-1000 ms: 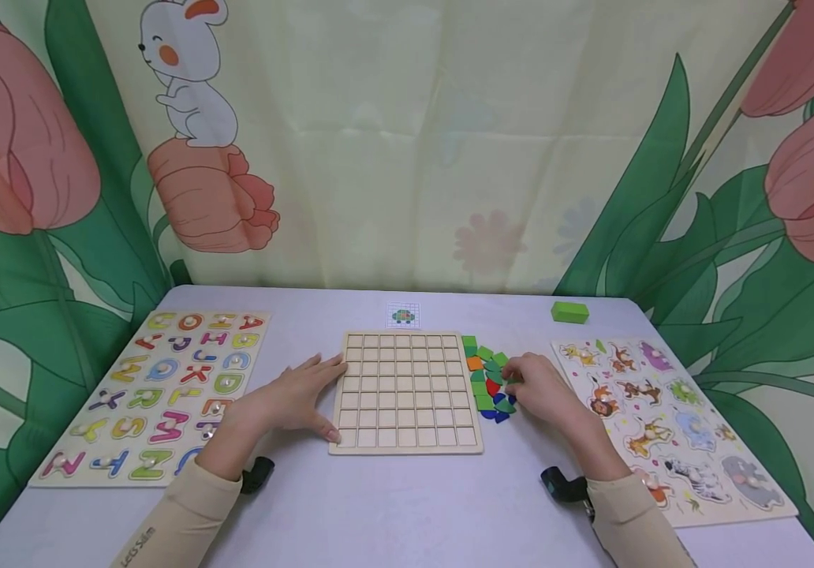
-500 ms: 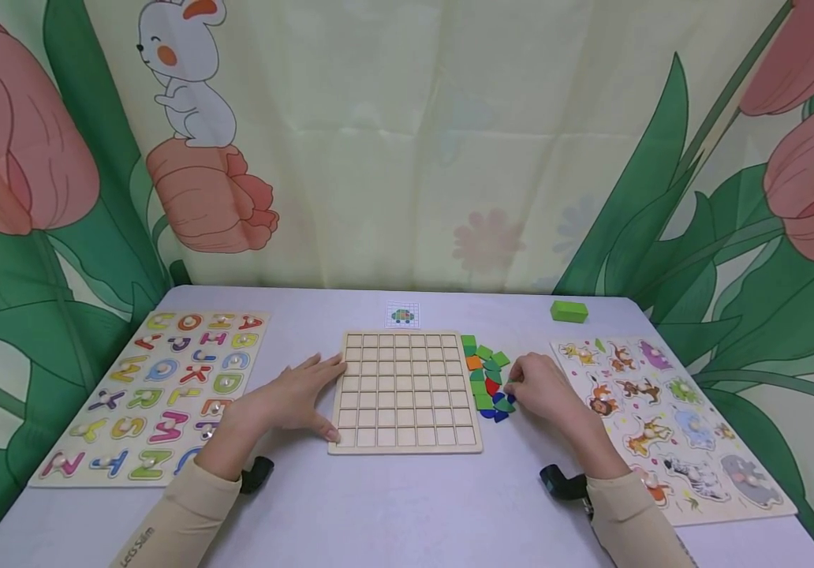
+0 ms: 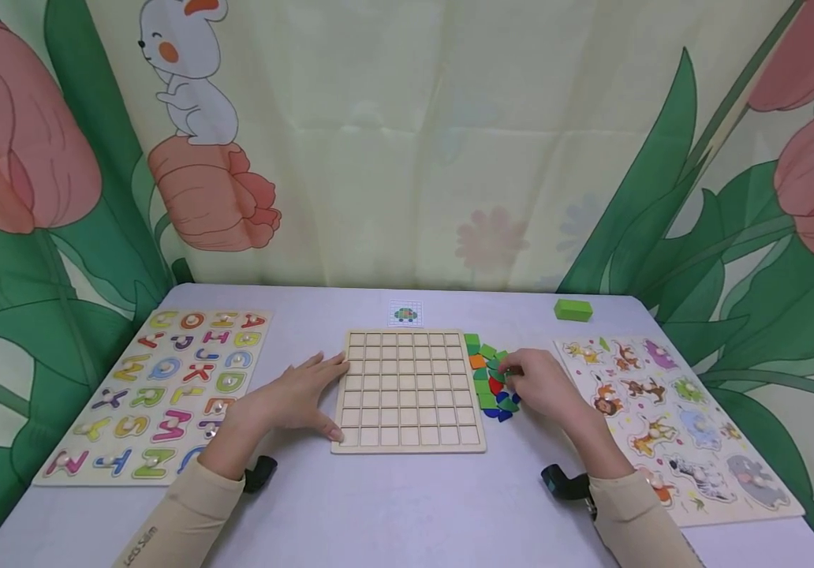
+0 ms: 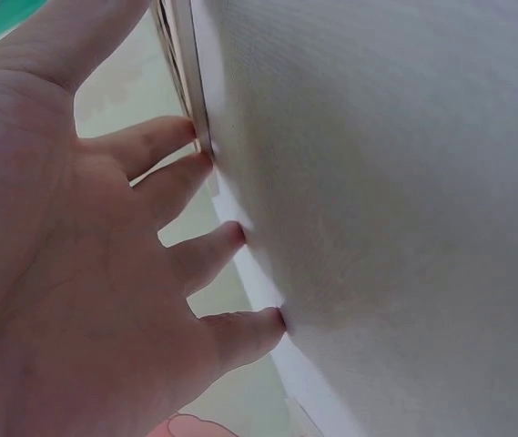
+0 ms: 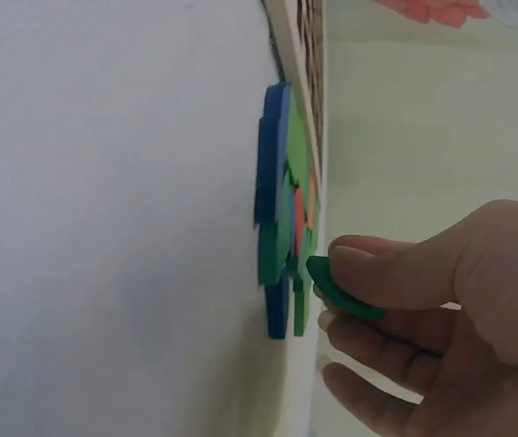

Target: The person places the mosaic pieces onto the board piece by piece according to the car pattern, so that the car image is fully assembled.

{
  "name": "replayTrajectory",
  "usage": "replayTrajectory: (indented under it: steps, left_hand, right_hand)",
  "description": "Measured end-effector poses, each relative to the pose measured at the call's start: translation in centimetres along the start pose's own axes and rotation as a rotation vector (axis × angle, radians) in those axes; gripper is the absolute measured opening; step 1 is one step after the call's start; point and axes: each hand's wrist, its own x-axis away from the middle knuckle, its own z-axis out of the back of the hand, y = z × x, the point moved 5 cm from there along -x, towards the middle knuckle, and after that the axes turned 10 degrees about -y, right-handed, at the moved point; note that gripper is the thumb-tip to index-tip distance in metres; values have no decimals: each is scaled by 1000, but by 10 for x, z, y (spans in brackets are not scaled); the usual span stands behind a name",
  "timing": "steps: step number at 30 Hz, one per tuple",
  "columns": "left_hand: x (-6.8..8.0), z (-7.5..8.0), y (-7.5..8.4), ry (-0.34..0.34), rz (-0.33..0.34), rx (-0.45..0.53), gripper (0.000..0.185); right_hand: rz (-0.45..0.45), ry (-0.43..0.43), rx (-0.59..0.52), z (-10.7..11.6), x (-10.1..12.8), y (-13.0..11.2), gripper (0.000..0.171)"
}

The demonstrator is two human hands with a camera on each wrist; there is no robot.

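A wooden grid board with square cells lies in front of me. My left hand rests at its left edge, fingers spread and thumb near the lower corner; in the left wrist view the fingertips touch the board's side and the table. Beside the board's right edge lies a pile of small flat pieces in green, blue, red and orange. Over this pile my right hand pinches a dark green piece with a curved edge between thumb and fingers, partly hidden by the thumb.
An alphabet puzzle board lies at left, an animal puzzle board at right. Behind the grid board is a small picture card. A green block sits at the back right, before a printed curtain.
My right hand has shifted slightly at the right side of the pile, its fingertips now a little farther back over the pieces. My left hand stays on the board's edge.
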Motion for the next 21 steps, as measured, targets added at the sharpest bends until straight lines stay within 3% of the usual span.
replayTrajectory:
  steps: [9,21]
  left_hand:
    - [0,0,1,7,-3,-5,117]
    - [2,0,2,18,-5,-5,117]
  right_hand:
    - [2,100,-91,6,1,-13,16]
    - [49,96,-134,0,-4,-28,21]
